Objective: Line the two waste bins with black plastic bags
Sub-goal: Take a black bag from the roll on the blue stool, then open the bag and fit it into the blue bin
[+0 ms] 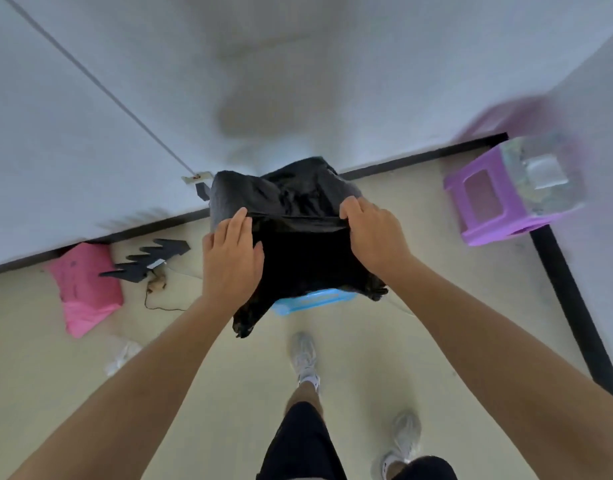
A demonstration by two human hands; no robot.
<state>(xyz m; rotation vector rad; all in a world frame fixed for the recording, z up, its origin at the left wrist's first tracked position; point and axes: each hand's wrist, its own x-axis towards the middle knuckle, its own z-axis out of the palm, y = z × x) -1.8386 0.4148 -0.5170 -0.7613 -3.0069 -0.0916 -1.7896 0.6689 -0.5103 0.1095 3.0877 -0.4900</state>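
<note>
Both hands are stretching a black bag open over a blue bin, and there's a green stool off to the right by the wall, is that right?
Not quite: in the head view the stool is purple, not green. The rest holds: the left hand and right hand stretch the black bag over the blue bin.

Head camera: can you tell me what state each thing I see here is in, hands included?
Black bag: opened, stretched between both hands, draped over the bin.
Blue bin: mostly covered, only its near edge shows.
Left hand: pinching the bag's edge.
Right hand: pinching the bag's edge.
Purple stool: tipped on its side.
Pink bag: crumpled on the floor by the wall.
</note>
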